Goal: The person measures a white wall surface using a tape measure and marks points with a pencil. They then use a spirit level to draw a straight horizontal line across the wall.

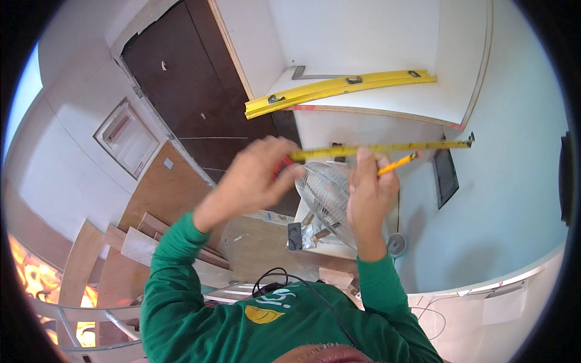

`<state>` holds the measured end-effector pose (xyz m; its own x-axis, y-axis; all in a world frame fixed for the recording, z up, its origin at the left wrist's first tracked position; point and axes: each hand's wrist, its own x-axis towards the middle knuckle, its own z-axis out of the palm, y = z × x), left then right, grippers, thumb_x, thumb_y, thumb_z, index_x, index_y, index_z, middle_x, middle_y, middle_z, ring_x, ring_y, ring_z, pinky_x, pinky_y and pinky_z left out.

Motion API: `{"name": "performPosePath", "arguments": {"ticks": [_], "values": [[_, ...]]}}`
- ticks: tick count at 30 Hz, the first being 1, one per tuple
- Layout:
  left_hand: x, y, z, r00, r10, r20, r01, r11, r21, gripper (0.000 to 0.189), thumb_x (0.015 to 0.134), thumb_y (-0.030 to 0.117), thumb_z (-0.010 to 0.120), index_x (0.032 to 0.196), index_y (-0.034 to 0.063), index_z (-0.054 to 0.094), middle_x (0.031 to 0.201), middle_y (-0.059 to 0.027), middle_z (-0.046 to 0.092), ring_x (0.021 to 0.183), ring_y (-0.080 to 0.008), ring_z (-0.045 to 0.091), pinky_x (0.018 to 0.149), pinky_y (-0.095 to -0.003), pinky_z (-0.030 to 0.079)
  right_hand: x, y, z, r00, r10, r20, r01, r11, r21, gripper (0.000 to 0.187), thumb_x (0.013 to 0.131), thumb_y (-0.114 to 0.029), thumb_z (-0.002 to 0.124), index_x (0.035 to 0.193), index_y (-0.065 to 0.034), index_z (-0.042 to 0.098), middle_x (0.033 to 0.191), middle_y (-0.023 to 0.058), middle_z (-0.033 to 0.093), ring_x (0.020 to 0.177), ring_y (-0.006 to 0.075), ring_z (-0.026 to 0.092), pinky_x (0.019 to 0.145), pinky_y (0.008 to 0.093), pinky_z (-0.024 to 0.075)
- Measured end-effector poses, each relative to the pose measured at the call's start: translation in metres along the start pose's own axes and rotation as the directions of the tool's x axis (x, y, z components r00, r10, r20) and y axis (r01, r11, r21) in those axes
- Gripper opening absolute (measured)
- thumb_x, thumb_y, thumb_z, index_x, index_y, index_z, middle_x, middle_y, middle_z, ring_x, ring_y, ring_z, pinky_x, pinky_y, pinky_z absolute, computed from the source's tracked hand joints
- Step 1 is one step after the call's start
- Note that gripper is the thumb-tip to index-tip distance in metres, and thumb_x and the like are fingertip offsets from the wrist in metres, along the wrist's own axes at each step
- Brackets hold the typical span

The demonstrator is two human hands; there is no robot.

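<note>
My left hand (254, 177) is closed around the red case of a tape measure (282, 166), mostly hidden by the fingers. Out of it runs the yellow tape blade (408, 146), stretched to the right with its hook end close to the pale blue wall (508, 195). Between the fingers of my right hand (371, 199) is a yellow pencil (396, 164), its eraser end pointing right and its tip hidden. Those fingertips overlap the blade; whether they touch it I cannot tell. Both hands are slightly blurred.
A yellow spirit level (340, 90) and a metal square (317, 76) lie on a white shelf (408, 100). Below the hands stands a fan (324, 195), near a phone (294, 236). Wooden boards (122, 267) lean at left, by a dark door (204, 90) and a ladder (86, 311).
</note>
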<state>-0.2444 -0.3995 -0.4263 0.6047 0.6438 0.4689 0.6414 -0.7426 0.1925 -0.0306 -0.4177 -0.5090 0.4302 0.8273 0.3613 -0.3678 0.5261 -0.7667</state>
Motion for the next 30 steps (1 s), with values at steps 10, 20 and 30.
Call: {"name": "performPosePath", "arguments": {"ticks": [10, 20, 30], "values": [[0.052, -0.042, -0.219, 0.936, 0.206, -0.286, 0.123, 0.569, 0.813, 0.016, 0.096, 0.031, 0.072, 0.101, 0.0174, 0.080, 0.099, -0.0068, 0.070, 0.094, -0.0287, 0.068, 0.076, -0.0420, 0.058, 0.010, 0.027, 0.064, 0.866, 0.363, 0.343, -0.488, 0.765, 0.421, 0.024, 0.108, -0.027, 0.063, 0.116, -0.0047, 0.070, 0.095, 0.0005, 0.062, 0.051, 0.0034, 0.040, 0.045, 0.0228, 0.0322], [0.230, -0.001, -0.319, 0.972, 0.234, 0.021, 0.005, -0.111, 0.994, 0.017, 0.092, 0.030, 0.072, 0.089, 0.0141, 0.077, 0.095, -0.0042, 0.070, 0.100, -0.0299, 0.064, 0.083, -0.0457, 0.053, -0.055, 0.062, 0.037, 0.711, 0.473, 0.521, -0.612, 0.781, 0.127, 0.027, 0.109, -0.028, 0.062, 0.117, -0.0033, 0.072, 0.085, -0.0043, 0.058, 0.052, -0.0002, 0.038, 0.046, 0.0201, 0.0319], [0.316, -0.082, -0.288, 0.980, -0.011, 0.199, -0.199, -0.065, 0.978, 0.019, 0.087, 0.031, 0.075, 0.087, 0.0130, 0.079, 0.094, -0.0058, 0.075, 0.099, -0.0303, 0.071, 0.081, -0.0465, 0.059, -0.060, 0.051, 0.002, 0.705, 0.456, 0.543, -0.530, 0.847, -0.023, 0.028, 0.109, -0.027, 0.063, 0.115, -0.0011, 0.071, 0.083, -0.0033, 0.059, 0.051, 0.0020, 0.040, 0.046, 0.0211, 0.0316]]}}
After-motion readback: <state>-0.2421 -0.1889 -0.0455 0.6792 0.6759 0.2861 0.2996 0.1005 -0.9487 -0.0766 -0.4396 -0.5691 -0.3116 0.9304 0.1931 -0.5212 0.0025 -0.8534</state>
